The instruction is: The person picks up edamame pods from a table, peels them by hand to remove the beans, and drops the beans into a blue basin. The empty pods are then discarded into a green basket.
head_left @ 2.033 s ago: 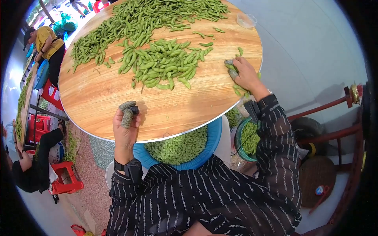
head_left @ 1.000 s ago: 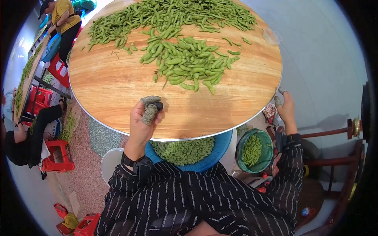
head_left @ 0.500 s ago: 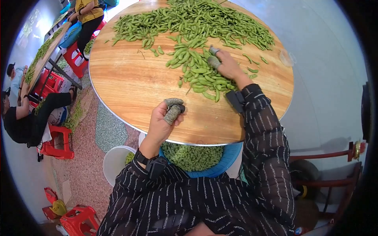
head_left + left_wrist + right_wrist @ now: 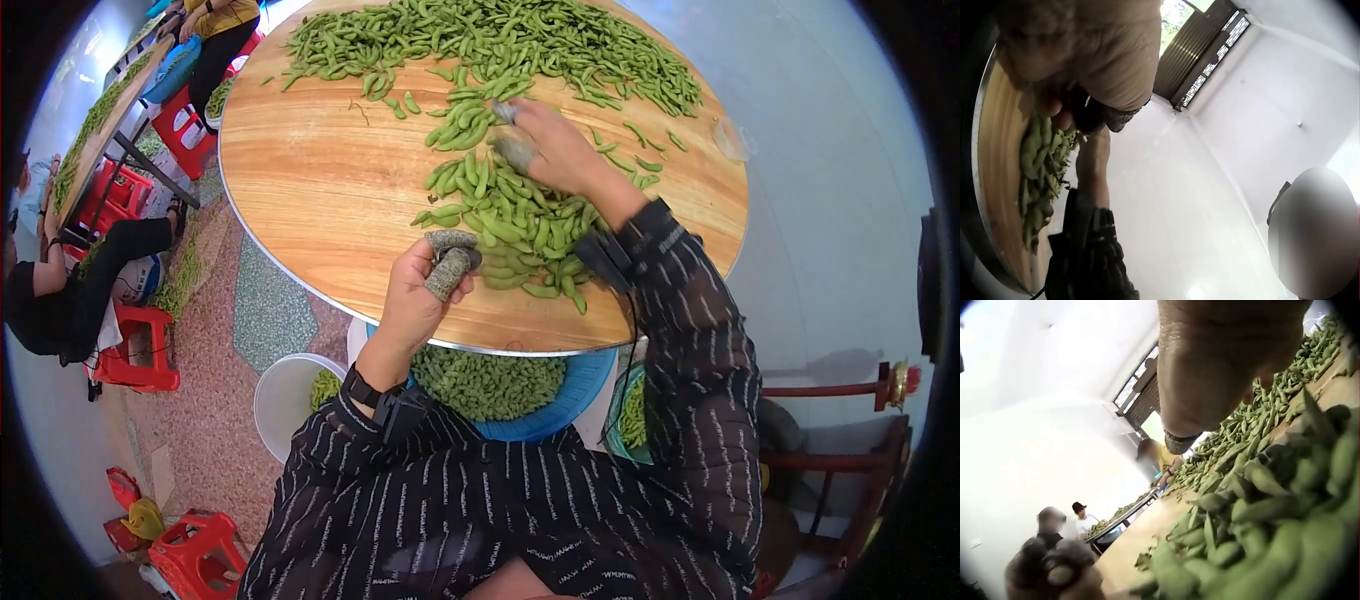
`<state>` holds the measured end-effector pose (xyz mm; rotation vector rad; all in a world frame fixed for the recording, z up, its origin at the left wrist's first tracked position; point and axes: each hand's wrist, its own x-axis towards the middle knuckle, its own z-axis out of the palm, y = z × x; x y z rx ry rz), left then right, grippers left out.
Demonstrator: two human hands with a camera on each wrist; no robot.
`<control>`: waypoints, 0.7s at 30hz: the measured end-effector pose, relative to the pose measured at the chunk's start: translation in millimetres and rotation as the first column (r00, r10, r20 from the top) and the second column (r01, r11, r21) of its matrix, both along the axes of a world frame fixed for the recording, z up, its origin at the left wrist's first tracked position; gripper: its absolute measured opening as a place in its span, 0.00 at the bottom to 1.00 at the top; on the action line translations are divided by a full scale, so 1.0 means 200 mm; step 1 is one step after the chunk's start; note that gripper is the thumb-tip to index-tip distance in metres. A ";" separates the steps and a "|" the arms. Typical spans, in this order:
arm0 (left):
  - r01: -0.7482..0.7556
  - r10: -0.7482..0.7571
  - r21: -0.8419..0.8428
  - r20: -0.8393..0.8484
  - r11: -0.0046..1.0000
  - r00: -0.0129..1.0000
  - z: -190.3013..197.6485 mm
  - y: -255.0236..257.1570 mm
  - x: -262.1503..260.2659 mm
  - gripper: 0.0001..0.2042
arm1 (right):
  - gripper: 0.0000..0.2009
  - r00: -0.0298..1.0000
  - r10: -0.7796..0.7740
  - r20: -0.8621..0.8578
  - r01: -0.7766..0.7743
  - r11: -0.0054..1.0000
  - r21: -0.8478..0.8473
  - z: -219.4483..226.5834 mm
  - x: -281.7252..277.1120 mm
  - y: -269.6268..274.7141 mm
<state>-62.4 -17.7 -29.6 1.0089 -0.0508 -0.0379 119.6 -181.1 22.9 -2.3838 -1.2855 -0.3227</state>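
Observation:
My left hand (image 4: 412,292) is held over the table's near side, fingers curled, thumb and forefinger in grey woven finger covers (image 4: 446,272). It grips a small black object (image 4: 472,258) between thumb and fingers; its kind cannot be told. My right hand (image 4: 560,150), also with grey covers on thumb and forefinger, lies slightly blurred over green edamame pods (image 4: 520,215), fingers extended at the pile's upper part. In the right wrist view pods (image 4: 1254,531) lie close below that hand. The nearer pile reaches almost to the left fingertips.
A large pod heap (image 4: 500,45) covers the far side of the round wooden table (image 4: 300,190). Below its edge stand a blue basin (image 4: 585,390) of shelled beans, a white bucket (image 4: 280,400) and a green bucket (image 4: 632,420). Red stools (image 4: 145,345) and seated people are at left.
My right hand has come from the table's right edge onto the pods, and part of the pile has spread toward me. The left hand keeps its grip; the view has shifted.

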 end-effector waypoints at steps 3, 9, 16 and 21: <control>-0.009 0.009 0.026 0.006 1.000 1.000 0.01 0.00 0.00 0.09 | 0.22 0.978 -0.150 0.146 0.157 0.987 -0.033 -0.05 0.12 0.16; -0.012 0.012 -0.082 0.008 0.997 1.000 -0.02 0.02 0.01 0.08 | 0.20 0.969 -0.004 -0.248 -0.047 0.979 -0.197 -0.04 -0.01 0.25; -0.098 0.100 -0.166 0.007 0.981 0.995 -0.01 0.01 0.01 0.08 | 0.18 0.988 -0.114 -0.105 0.102 0.988 -0.115 0.14 -0.37 -0.01; -0.058 0.068 -0.109 0.089 0.992 0.994 -0.03 -0.06 0.00 0.06 | 0.16 0.720 0.075 -0.690 0.143 0.957 0.253 0.16 -0.82 -0.03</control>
